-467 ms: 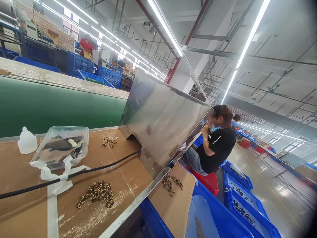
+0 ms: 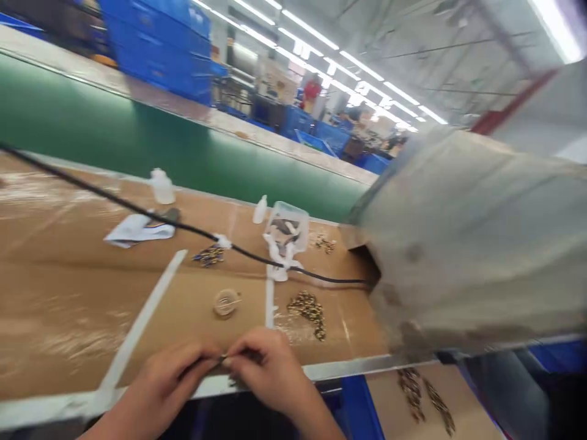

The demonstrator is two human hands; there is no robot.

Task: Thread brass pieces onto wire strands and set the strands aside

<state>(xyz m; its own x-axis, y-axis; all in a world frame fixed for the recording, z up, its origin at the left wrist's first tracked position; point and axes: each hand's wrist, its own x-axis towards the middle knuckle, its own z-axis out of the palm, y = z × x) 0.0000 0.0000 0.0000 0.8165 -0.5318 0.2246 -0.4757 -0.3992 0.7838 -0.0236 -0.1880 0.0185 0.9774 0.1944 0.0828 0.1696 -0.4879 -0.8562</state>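
My left hand [image 2: 167, 382] and my right hand [image 2: 268, 366] meet at the near edge of the cardboard-covered bench [image 2: 68, 293]. Both pinch a small thin piece [image 2: 223, 359] between the fingertips; blur hides what it is. A pile of small dark-and-gold parts [image 2: 309, 310] lies just beyond my right hand. A small round dish [image 2: 225, 302] sits a little ahead of my fingers.
A black cable [image 2: 137, 211] runs across the bench, taped down. A clear plastic tub [image 2: 288, 227], two white bottles [image 2: 162, 186] and a paper sheet [image 2: 137, 229] stand farther back. A green conveyor [image 2: 137, 140] runs behind. A metal chute [image 2: 472, 244] rises at right. More parts lie on cardboard [image 2: 422, 391] below.
The camera has swung left and down. Both hands have come into view, pinched together at the bench edge. The seated co-worker at right is out of the picture.
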